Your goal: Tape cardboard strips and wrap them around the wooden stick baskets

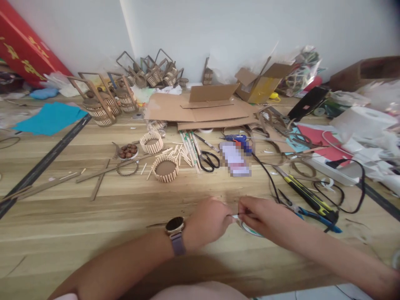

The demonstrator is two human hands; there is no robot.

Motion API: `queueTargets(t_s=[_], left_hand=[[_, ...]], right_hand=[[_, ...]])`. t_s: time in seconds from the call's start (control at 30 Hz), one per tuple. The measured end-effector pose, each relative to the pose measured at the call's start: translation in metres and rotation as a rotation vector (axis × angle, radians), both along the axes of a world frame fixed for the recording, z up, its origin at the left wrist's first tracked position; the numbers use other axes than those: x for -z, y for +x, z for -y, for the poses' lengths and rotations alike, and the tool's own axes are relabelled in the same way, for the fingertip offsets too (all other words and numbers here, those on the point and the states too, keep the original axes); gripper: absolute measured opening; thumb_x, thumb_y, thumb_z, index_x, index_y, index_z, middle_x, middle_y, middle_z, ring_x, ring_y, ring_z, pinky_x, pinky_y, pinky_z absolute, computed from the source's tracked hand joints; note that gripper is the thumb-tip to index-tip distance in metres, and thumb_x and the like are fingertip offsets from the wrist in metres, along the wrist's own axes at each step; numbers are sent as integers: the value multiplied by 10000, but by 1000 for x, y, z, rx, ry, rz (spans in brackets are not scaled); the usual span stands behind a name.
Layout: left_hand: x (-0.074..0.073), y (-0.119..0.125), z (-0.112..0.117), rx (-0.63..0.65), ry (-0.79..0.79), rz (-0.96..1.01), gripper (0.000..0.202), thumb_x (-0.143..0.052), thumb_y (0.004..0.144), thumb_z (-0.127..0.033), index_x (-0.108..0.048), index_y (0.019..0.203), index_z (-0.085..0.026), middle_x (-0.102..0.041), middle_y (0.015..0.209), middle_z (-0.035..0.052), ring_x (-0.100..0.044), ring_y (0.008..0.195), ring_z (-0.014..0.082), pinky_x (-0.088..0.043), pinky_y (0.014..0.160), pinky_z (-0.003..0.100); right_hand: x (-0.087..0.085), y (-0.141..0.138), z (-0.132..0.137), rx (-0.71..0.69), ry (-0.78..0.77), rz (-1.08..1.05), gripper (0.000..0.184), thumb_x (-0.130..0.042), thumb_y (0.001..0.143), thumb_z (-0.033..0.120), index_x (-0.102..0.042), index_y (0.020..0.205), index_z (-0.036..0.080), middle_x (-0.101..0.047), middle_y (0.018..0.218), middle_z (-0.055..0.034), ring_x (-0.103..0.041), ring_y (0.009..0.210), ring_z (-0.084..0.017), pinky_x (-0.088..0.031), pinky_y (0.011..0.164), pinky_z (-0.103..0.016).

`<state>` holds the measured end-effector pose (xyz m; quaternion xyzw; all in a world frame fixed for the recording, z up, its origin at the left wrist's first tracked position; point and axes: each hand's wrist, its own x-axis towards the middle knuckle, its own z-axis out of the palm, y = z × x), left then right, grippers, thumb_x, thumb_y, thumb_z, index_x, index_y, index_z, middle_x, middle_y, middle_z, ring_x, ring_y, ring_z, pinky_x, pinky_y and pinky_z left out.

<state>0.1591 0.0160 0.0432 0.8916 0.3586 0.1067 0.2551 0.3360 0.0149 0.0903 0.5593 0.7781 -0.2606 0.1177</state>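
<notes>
My left hand (208,218), a watch on its wrist, is closed in a pinch on the loose end of a strip of tape near the front of the wooden table. My right hand (261,216) is closed on a small roll of tape (250,229), which lies partly hidden under its fingers. The two hands almost touch. Beyond them stand two small round baskets made of wooden sticks (165,168), (151,142), with loose sticks (188,148) and black-handled scissors (208,160) beside them.
A blue glue gun (239,140) with black cable, a yellow utility knife (308,192) and blue pliers (312,214) lie right of my hands. Cardboard sheets (203,110), finished stick baskets (103,106), a small dish of brown nuts (128,151) and blue paper (50,118) sit farther back.
</notes>
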Motion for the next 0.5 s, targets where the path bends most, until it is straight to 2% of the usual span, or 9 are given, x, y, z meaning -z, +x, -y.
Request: queueTargets(t_s=[0.1,0.27,0.33,0.4,0.5], left_hand=[[-3,-29,1,-89,-39,-55,290,-536,939,-260,-693,708,-180,-699,709,30,-618,711,184,-430,655,271],[-18,-110,11,-290,-69,-134,322,-453,946,-221,-684,725,-183,-672,726,33,-621,715,182,-432,677,277],[-28,-141,13,-417,-79,-185,292,-433,931,-223,-696,806,-196,-685,775,33,-629,754,193,-439,691,285],[-39,-164,10,-503,-24,-227,286,-431,917,-240,-693,810,-203,-710,814,41,-639,796,210,-442,721,299],[-53,-185,-6,-672,142,-316,303,-415,913,-286,-682,793,-209,-717,814,48,-636,761,222,-426,670,295]], right_hand=[[-5,3,2,55,-8,-12,121,-474,849,199,-568,775,216,-678,762,-32,-598,672,-178,-376,591,-247],[-11,17,-9,100,48,-7,126,-486,847,249,-581,768,227,-676,702,-32,-593,627,-182,-383,569,-254],[-16,17,-17,125,74,7,151,-485,853,273,-600,767,229,-675,670,-31,-588,599,-179,-383,552,-256],[-24,10,-28,140,139,24,165,-497,856,306,-621,778,231,-689,692,-32,-601,615,-185,-390,559,-260],[-40,-16,-46,112,297,105,162,-516,865,315,-648,829,228,-712,767,-41,-639,693,-206,-397,588,-266]])
